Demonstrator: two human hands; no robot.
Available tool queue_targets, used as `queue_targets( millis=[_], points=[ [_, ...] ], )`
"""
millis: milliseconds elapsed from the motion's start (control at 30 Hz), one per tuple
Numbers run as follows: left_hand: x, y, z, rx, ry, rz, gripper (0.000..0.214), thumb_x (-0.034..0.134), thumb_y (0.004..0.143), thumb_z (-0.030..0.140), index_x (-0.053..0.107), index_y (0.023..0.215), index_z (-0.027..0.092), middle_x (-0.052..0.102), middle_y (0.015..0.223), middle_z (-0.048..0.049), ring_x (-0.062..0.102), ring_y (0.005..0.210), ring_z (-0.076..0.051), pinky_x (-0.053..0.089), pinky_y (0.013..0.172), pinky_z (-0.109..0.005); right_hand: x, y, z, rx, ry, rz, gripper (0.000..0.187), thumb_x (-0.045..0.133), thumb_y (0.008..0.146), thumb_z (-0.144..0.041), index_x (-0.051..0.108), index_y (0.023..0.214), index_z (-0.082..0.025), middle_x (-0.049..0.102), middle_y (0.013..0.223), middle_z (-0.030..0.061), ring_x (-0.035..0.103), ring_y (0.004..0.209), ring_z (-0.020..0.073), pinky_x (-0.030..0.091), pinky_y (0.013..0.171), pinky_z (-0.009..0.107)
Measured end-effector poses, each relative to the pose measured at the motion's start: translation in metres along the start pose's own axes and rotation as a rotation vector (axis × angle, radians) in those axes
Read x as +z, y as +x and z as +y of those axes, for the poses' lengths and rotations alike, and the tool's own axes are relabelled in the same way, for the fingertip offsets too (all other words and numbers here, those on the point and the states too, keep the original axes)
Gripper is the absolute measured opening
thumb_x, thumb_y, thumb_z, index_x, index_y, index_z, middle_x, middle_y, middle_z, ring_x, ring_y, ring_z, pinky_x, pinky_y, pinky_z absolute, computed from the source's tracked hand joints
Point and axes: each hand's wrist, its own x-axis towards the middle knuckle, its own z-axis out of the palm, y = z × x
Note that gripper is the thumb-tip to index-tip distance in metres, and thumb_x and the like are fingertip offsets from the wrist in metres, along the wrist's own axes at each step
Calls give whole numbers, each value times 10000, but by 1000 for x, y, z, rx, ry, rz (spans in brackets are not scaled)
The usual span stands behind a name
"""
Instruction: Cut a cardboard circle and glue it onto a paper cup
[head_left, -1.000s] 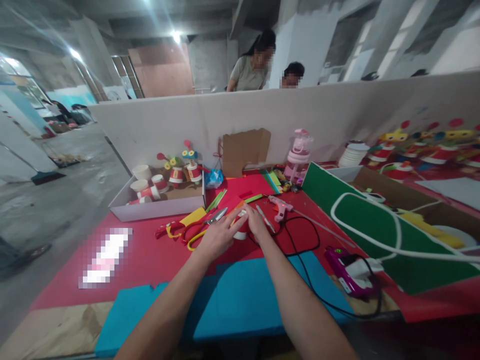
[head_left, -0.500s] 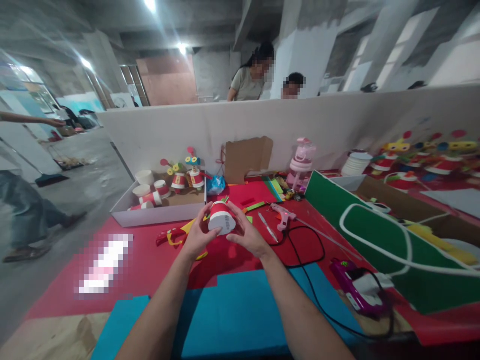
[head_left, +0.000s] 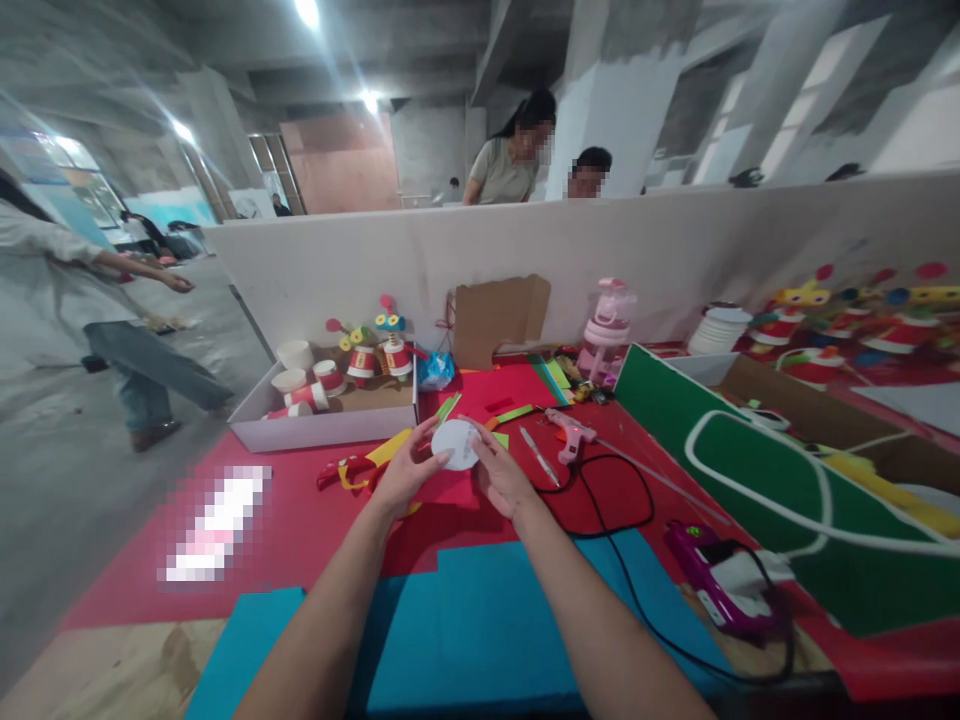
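Between my hands is a paper cup (head_left: 454, 446), its white round bottom turned toward me and its red-wrapped side now mostly hidden. My left hand (head_left: 411, 470) grips its left edge, thumb on the base. On the other edge, my right hand (head_left: 501, 472) has its fingers and thumb closed on the cup. Just left of my hands lie red-handled scissors (head_left: 341, 474) and a yellow strip (head_left: 388, 446). A pink glue gun (head_left: 571, 430) and a white pen (head_left: 540, 456) rest to the right on the red table covering.
A white box (head_left: 322, 432) at the back left holds cups and two cup figures (head_left: 395, 352). Blue sheets (head_left: 495, 620) lie in front. At right are a purple power unit (head_left: 724, 585), a black cable and a green panel (head_left: 750, 480). A person (head_left: 135, 300) walks at far left.
The cup has tilted so that its bottom faces me more squarely and its red side shows less. My hands have moved slightly right and up. The person at left has come further into view.
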Motion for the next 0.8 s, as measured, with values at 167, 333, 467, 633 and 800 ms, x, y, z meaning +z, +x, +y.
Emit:
queue_targets(
  millis=[167, 333, 467, 633, 800],
  points=[
    [2, 0, -2, 18, -48, -25, 685, 790, 701, 351, 531, 1318, 206, 586, 1311, -112, 581, 1152, -259, 465, 985, -367, -1, 3, 3, 39, 112, 121, 475, 820, 681, -392, 663, 1109, -258, 734, 1050, -1, 668, 954, 174, 518, 819, 264],
    [-2, 1, 1, 3, -12, 70, 454, 750, 734, 445, 608, 1072, 177, 663, 1079, -63, 639, 974, -173, 519, 823, -260, -7, 5, -1, -11, 129, 244, 465, 815, 683, -353, 650, 1112, -287, 738, 1000, -37, 677, 830, 136, 496, 637, 207],
    [0, -2, 6, -159, -13, -5, 423, 730, 717, 535, 534, 816, 174, 576, 623, 47, 576, 510, -97, 468, 512, -212, -11, 7, -7, -36, 135, 312, 478, 812, 665, -372, 646, 1105, -286, 735, 1019, -30, 682, 856, 155, 491, 617, 209],
    [4, -3, 7, -165, -109, -37, 361, 778, 664, 422, 520, 690, 171, 550, 508, 43, 513, 422, -82, 393, 419, -187, -13, 9, -7, -97, 136, 336, 472, 824, 640, -350, 646, 1071, -278, 716, 1041, -19, 668, 918, 163, 508, 649, 207],
    [-3, -1, 3, -242, -70, 6, 298, 744, 630, 388, 538, 681, 179, 547, 485, 35, 474, 396, -92, 343, 389, -198, -21, 12, -11, -212, 156, 454, 410, 809, 654, -358, 634, 1023, -318, 684, 1091, -41, 628, 1060, 167, 537, 778, 256]
  ],
)
